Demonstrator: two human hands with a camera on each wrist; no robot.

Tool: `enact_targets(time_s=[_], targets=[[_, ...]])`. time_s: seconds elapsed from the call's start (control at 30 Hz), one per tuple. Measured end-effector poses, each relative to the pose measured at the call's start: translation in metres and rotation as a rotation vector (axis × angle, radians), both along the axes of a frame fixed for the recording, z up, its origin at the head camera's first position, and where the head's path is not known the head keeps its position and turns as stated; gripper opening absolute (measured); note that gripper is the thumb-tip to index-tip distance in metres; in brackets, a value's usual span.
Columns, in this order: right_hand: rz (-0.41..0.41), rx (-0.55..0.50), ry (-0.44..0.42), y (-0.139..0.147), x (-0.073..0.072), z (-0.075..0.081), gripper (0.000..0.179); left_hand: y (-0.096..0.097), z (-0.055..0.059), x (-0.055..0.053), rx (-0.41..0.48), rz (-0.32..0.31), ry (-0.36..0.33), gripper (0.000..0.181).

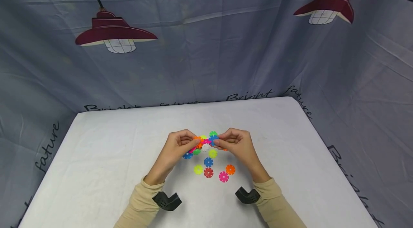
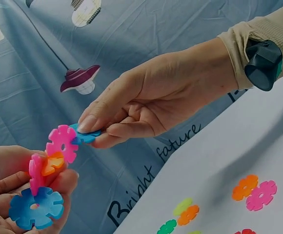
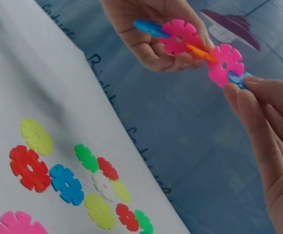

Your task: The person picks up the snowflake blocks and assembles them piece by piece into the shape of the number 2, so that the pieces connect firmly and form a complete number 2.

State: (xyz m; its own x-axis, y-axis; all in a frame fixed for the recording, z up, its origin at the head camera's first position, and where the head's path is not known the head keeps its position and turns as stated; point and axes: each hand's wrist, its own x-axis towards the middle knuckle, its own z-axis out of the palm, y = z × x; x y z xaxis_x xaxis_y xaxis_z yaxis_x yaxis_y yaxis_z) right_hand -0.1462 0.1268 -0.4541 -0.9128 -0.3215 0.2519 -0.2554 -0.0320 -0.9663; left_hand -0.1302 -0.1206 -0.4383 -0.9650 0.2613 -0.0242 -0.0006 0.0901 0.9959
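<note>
Both hands hold a short chain of notched plastic snowflake discs, joined slot to slot, above the table. My left hand (image 1: 175, 147) grips the chain around its orange disc (image 2: 53, 164), with a pink disc (image 2: 35, 174) and a blue end disc (image 2: 44, 207) hanging beyond its fingers. My right hand (image 1: 237, 145) pinches the other blue end disc (image 3: 237, 80) between thumb and fingers. That blue disc sits in a notch of the second pink disc (image 3: 225, 65), which stands between the two hands.
Loose discs lie on the white table (image 1: 122, 156) under and in front of the hands, among them a red disc (image 1: 208, 172), a blue disc (image 1: 208, 162), an orange disc (image 1: 230, 169) and a pink disc (image 1: 223, 176). A printed curtain (image 1: 193, 59) hangs behind the table.
</note>
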Motion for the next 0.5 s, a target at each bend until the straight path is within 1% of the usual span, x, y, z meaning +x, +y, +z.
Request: enact_targets(time_s=[0.1,0.23,0.33,0.5], targets=[[-0.006,-0.016,-0.008,-0.0015,0.0003,-0.0009,0.015,0.0011,0.0003,0.0003,0.002,0.005,-0.005,0.021],[0.000,-0.007,-0.025,-0.0029,0.0000,-0.0018,0.016,0.0000,0.0026,0.0007,-0.027,-0.004,-0.024,0.019],[0.017,0.025,-0.041,-0.0037,-0.0002,-0.0011,0.017,-0.0015,0.0042,0.0006,-0.069,-0.027,-0.037,0.020],[0.084,0.094,-0.070,-0.0031,-0.0007,-0.0013,0.018,-0.0036,0.0017,-0.0002,-0.155,-0.086,-0.025,0.023]])
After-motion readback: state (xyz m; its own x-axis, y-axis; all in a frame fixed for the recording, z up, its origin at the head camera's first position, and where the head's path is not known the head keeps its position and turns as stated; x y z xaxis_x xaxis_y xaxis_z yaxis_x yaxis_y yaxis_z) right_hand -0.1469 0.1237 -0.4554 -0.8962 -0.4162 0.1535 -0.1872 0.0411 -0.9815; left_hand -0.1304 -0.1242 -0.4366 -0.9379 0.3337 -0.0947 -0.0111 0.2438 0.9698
